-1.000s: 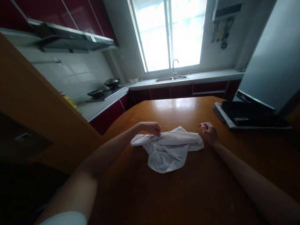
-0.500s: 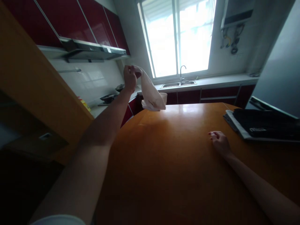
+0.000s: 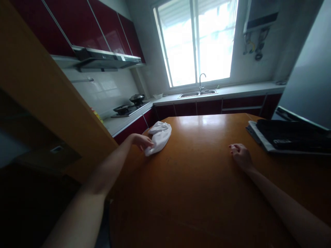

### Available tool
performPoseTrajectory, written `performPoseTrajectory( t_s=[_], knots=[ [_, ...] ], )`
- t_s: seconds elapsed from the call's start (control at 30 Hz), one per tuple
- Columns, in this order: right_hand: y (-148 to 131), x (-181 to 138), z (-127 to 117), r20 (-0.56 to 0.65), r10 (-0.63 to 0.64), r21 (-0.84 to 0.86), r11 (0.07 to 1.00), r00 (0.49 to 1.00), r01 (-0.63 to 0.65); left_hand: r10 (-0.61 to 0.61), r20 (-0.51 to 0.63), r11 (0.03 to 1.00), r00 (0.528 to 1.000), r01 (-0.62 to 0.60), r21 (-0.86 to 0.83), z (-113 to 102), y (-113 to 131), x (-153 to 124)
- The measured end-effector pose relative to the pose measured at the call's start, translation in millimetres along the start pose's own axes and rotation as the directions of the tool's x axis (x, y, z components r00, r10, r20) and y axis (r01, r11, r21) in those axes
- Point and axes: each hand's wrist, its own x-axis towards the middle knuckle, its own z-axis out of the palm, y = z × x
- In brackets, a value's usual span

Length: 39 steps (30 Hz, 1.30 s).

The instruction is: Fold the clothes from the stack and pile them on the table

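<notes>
A crumpled white cloth (image 3: 160, 135) lies on the left far part of the brown wooden table (image 3: 196, 179). My left hand (image 3: 143, 141) is at the cloth's near end, its bent fingers closed on the edge of the fabric. What kind of cloth it is, I cannot make out. Over on the right, my right hand (image 3: 242, 157) rests on the tabletop with curled fingers and holds nothing.
Folded dark and light clothes (image 3: 289, 136) lie stacked at the table's right side. Behind the table runs a counter with a sink (image 3: 198, 93). Pans (image 3: 137, 99) stand on the stove at left. An orange-brown panel (image 3: 64, 113) rises close on the left.
My left hand has come down and nearer with the white cloth, which hung in the air before and now lies on the table. My right hand has stayed in place.
</notes>
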Motion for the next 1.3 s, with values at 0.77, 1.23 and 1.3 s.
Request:
performPoseTrajectory(
  t_s=[0.77,1.23,1.3],
  knots=[
    [13.4,41.7,-107.1,-0.534,-0.206,-0.527,0.839,0.82,-0.133,0.508,-0.794,0.861,0.334,-0.22,0.458,115.9,-9.4,74.3],
    [-95.2,-32.4,-16.1,0.237,-0.271,-0.371,0.862,0.933,0.345,0.611,-0.666,0.734,0.428,-0.621,0.275,199.0,70.5,49.7],
    [-121.9,-61.9,14.8,0.557,-0.302,-0.04,0.921,0.773,0.388,0.572,-0.706,0.745,0.417,-0.623,0.236,198.1,71.0,40.2]
  ],
)
